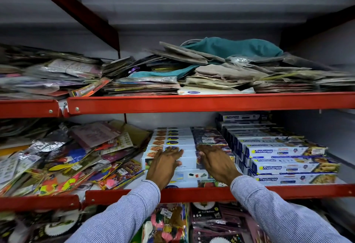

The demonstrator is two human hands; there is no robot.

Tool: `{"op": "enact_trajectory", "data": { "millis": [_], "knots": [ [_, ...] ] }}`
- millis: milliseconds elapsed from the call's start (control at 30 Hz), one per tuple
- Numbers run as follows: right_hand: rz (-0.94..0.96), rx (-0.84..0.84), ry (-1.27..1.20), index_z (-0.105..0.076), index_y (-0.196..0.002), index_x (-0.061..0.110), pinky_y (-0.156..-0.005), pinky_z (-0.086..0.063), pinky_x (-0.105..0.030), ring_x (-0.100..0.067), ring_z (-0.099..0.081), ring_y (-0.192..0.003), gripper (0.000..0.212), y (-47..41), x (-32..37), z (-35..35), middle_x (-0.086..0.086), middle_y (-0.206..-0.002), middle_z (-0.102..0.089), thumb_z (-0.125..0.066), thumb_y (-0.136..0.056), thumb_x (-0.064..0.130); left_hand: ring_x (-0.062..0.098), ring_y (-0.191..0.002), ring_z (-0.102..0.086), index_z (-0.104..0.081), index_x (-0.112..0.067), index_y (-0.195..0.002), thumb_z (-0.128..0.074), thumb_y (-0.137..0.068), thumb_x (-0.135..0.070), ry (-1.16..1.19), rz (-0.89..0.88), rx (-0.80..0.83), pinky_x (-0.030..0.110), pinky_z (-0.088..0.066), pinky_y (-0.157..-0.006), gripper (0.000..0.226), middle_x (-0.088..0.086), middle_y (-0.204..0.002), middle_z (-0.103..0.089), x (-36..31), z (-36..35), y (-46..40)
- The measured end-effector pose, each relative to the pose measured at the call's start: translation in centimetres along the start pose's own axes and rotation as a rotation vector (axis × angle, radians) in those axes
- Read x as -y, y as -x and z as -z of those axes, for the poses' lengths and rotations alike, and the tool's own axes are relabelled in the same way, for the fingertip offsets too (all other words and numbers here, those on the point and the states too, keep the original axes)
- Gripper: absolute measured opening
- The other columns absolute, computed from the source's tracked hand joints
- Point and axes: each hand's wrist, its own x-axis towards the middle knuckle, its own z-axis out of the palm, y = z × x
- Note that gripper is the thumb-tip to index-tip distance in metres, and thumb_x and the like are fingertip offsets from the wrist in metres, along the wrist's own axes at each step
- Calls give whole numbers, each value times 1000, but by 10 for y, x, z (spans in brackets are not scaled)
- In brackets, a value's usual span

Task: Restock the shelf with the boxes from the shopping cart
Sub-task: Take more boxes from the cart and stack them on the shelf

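Nearest the lens, two sleeves of blue-and-white pinstriped cotton reach forward over the red metal shelf edge [192, 192] of the middle tier. Farthest to the left of the hands, a loose heap of bright foil and plastic party packets [63, 165] slopes down towards the stack being worked on, its nearest packets just beside it.

The left hand [163, 163] lies palm down, fingers spread flat, on the top of the stack of long white cardboard cling-film boxes [171, 140]. It grips nothing; it presses or steadies. Just to its right, the right hand [215, 161] rests the same way, open and flat, on the dark printed end of the same boxes, apart from the left hand by a narrow gap.

Right of the right hand, touching that stack or very near it, stand the rows of white-and-blue "Freshwrapp" foil boxes [284, 153], stepped back in tidy tiers.

The shopping cart is out of view, so how many boxes remain cannot be told. Judging by the pictures, the middle stack is already several layers deep and this looks like the squaring-up of boxes just set down. Room remains above the stack, below the upper red shelf beam [211, 102].
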Motion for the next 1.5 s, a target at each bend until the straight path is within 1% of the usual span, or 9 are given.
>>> {"op": "enact_trajectory", "data": {
  "millis": [100,233,300,367,433,533,733,967,1500],
  "knots": [
    [-14,5,-20,-52,-90,30,-73,-55,-33,-15,-61,-72,39,1,-1,-1,5,-86,-66,-17,-102,43,15,-151,-26,-41,-28,-150,-53,-103,-26,21,13,-2,41,-15,-127,49,-4,-160,-38,-1,-2,0],
    [-12,-2,-7,-54,-95,27,-70,-54,-33,-18,-64,-74,36,-1,-2,-3,2,-89,-67,-21,-102,37,15,-151,-27,-40,-28,-150,-53,-103,-26,13,7,-15,41,-15,-126,49,-5,-159,-38,0,-4,-2],
    [-12,1,-21,-54,-98,26,-81,-54,-35,-21,-65,-84,33,-2,1,-2,0,-96,-68,-23,-102,34,16,-153,-23,-37,-28,-151,-50,-104,-28,-26,-5,-3,43,-14,-126,49,-4,-161,-35,1,-5,-2],
    [-13,0,-9,-54,-120,21,-106,-44,-39,-25,-60,-117,37,1,2,-5,-4,-125,-65,-23,-103,31,23,-156,-10,-30,-29,-155,-43,-106,-36,-132,-30,-3,51,-9,-126,51,-3,-165,-25,5,-7,2],
    [-32,-49,51,-34,-148,14,-124,-19,-42,-22,-26,-149,49,10,3,-11,-5,-159,-33,-22,-105,33,36,-155,0,-21,-28,-157,-35,-106,-46,-265,-52,-69,64,-2,-122,57,2,-168,-11,8,-12,11],
    [-5,-129,141,-5,-156,13,-125,0,-41,-19,2,-154,62,28,15,-22,-5,-166,2,-21,-103,41,44,-153,1,-13,-20,-159,-34,-101,-56,-377,-75,-163,72,-2,-118,71,12,-168,-4,14,-23,28],
    [-15,-34,173,-4,-156,10,-121,-8,-49,-23,-2,-154,77,54,21,-64,-8,-167,1,-28,-99,57,38,-155,0,-14,-12,-158,-20,-101,-63,-394,-90,-149,73,-7,-117,77,14,-168,-4,29,-46,46],
    [-55,-16,199,-7,-155,8,-125,0,-47,-25,-3,-154,86,55,18,-85,-10,-166,-1,-30,-95,66,41,-154,-2,-9,-10,-158,-37,-91,-76,-386,-98,-117,73,-4,-117,98,16,-168,-3,39,-61,42],
    [-110,-23,238,-8,-155,5,-122,-12,-50,-27,-5,-154,90,80,12,-96,-13,-166,-2,-33,-94,67,36,-155,-1,-11,-7,-158,-29,-93,-76,-401,-97,-76,67,-5,-120,97,12,-169,4,43,-75,64]
  ]
}}
